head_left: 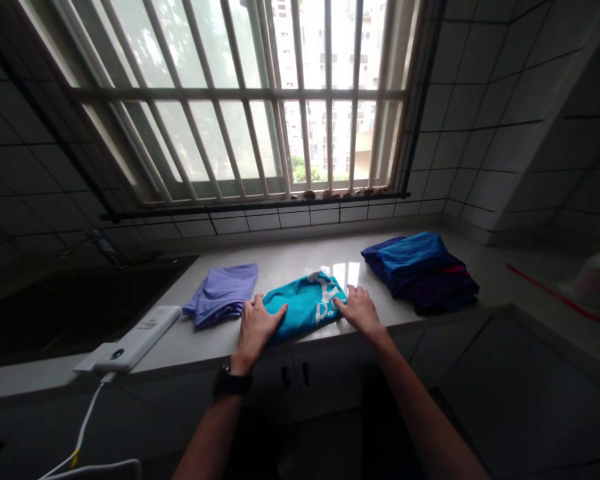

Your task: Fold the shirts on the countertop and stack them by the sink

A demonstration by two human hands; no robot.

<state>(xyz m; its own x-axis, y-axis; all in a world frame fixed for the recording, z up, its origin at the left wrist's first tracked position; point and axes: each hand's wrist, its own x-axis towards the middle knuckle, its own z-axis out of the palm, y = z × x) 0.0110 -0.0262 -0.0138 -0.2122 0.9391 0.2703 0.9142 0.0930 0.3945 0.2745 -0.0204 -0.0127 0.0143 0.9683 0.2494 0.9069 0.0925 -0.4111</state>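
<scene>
A folded teal T-shirt [305, 305] with a white print lies at the front edge of the pale stone countertop [280, 260]. My left hand [257, 327] rests flat on its left side, and a black watch [233, 382] sits on that wrist. My right hand [360, 310] presses on the shirt's right end with its fingertips. Neither hand grips the cloth. To the left of the shirt lies a folded lavender garment [223, 295]. A pile of blue and dark purple clothes [420, 273] sits to the right of my right hand.
A white rectangular device [135, 339] with a white cable [83, 430] lies near the counter's front edge. A dark sink [55, 313] is set into the counter at left. A barred window [240, 100] and tiled wall stand behind. A plastic bag [593, 283] lies at far right.
</scene>
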